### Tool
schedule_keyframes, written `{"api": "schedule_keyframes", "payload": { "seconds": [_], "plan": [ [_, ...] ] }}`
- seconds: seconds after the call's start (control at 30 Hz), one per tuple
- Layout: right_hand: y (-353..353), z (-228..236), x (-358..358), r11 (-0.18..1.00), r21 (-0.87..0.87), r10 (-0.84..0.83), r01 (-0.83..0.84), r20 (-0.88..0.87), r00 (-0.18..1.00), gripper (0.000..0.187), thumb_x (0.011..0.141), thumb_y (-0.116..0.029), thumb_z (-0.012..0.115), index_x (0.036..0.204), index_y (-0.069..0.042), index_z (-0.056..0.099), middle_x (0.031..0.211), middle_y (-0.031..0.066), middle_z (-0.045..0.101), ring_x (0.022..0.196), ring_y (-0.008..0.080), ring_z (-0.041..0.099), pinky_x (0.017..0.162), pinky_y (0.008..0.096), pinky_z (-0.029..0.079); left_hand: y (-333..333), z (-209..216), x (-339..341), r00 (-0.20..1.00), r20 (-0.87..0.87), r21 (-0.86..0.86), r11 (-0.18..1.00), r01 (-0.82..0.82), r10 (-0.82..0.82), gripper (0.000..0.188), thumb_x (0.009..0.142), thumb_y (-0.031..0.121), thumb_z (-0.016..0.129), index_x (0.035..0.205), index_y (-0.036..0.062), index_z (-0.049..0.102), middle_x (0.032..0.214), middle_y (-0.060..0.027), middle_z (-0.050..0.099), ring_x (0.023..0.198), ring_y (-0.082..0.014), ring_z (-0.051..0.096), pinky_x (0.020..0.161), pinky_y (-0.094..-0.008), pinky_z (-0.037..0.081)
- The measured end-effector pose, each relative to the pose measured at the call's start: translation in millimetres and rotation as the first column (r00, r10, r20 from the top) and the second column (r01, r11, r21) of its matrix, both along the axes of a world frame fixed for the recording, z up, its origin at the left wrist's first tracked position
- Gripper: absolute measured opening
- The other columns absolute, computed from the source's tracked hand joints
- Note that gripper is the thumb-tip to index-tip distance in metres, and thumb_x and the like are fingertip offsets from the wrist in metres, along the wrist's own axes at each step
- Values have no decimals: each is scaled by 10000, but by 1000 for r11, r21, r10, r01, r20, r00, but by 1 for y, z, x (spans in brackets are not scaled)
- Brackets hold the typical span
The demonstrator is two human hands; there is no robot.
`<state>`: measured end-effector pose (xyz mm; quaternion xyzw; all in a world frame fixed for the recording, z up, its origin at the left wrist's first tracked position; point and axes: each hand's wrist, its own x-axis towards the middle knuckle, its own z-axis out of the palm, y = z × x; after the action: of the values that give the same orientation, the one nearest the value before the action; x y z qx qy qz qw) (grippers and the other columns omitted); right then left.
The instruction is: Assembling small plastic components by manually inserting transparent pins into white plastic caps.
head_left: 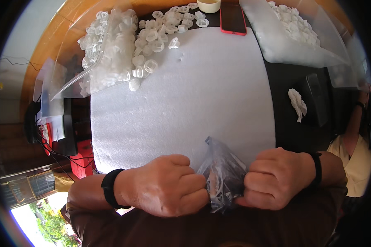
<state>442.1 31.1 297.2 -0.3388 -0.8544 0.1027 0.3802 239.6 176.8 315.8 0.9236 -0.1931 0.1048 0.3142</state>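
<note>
My left hand (167, 185) and my right hand (274, 177) are both closed on a small clear plastic bag (223, 171) with dark small parts inside. The bag is held between the two fists at the near edge of a white foam sheet (185, 94). Each wrist wears a black band. At the sheet's far left lies a heap of small white plastic caps (148, 45), partly spilling out of a large clear bag (99, 53).
A red-cased phone (233, 18) and a pale cup (209, 5) sit at the far edge. Another clear bag of white caps (292, 31) lies at the far right. A crumpled white tissue (297, 103) rests on the dark table. Another person (356, 152) sits at the right.
</note>
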Motion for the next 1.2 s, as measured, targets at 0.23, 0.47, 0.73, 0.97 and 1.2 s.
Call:
{"api": "schedule_keyframes", "payload": {
  "seconds": [0.23,0.47,0.73,0.97,1.2],
  "plan": [
    [4,11,-6,988,-84,-133,132,-5,991,280,686,-194,711,567,-77,486,607,17,366,489,125,386,413,247,313,1,-1,7,997,18,-37,996,-76,76,321,565,210,719,600,94,421,598,-12,418,454,-146,433,434,-284,325],
    [2,18,-9,977,-20,-208,212,123,970,217,647,-144,638,541,-96,455,587,2,346,475,108,355,411,249,277,-14,9,13,971,134,76,975,-209,197,195,564,146,610,585,120,417,588,8,322,469,-107,383,439,-248,291],
    [-3,16,-13,999,43,-36,31,121,992,235,685,-126,600,522,-106,433,562,-5,326,463,99,325,404,251,226,-17,16,2,997,65,240,970,22,-39,217,527,188,588,589,138,387,575,31,307,453,-78,355,412,-248,223],
    [-3,13,-9,995,-10,101,-101,184,978,246,644,-149,580,535,-135,360,555,-22,283,461,86,300,405,231,212,-19,9,-4,995,29,192,978,86,-93,185,594,174,568,597,132,387,588,21,327,466,-80,373,436,-237,257],
    [-6,16,-4,988,-84,137,-126,146,980,221,684,-144,586,542,-116,419,579,-10,322,469,105,324,414,244,239,-20,11,-5,996,26,198,977,81,-88,187,590,172,566,599,133,384,589,20,312,461,-81,360,438,-236,260]
  ]
}}
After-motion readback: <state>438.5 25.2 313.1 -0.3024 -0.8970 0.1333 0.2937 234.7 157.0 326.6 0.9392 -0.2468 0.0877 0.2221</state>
